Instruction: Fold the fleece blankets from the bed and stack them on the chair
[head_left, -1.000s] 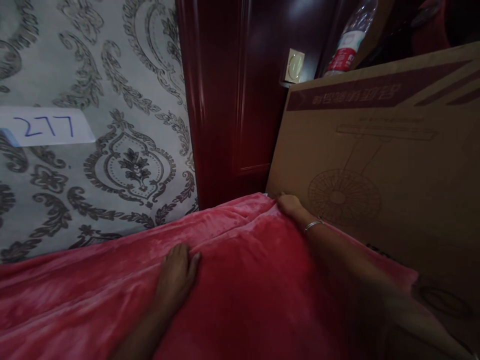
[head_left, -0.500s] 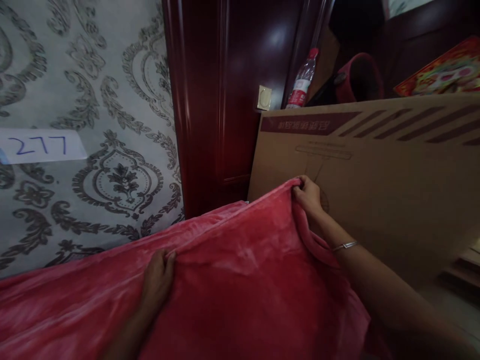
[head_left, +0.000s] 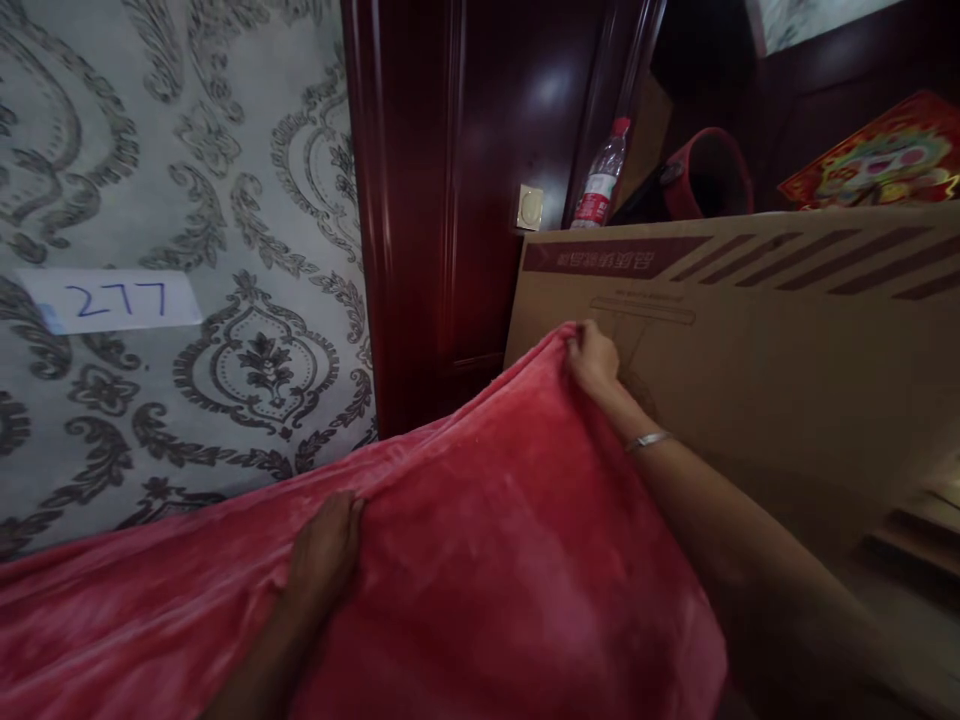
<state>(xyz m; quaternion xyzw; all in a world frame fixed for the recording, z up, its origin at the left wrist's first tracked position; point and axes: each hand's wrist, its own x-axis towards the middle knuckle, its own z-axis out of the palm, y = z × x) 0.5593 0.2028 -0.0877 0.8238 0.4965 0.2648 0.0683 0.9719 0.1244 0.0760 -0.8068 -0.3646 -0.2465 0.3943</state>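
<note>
A plush pinkish-red blanket [head_left: 480,560] spreads across the lower part of the view, with soft folds on its left side. My right hand [head_left: 595,360], a silver bracelet at its wrist, is closed on the blanket's upper right corner and holds it raised in front of the cardboard box. Lower and to the left, my left hand [head_left: 328,550] grips the blanket along its top fold, fingers pressed together on the cloth. Between the two hands the upper edge runs taut and slopes up to the right.
A large printed cardboard box [head_left: 750,400] stands at the right. Behind its top edge are a red-capped plastic bottle [head_left: 600,185] and a colourful red packet [head_left: 877,160]. Patterned wallpaper [head_left: 255,250] bears a paper marked 277 [head_left: 112,300], beside a dark red wooden panel [head_left: 487,150].
My right hand has moved up and slightly left with the blanket corner. The cloth's right side now hangs flatter, its curled edge gone from sight. The camera view has shifted a little.
</note>
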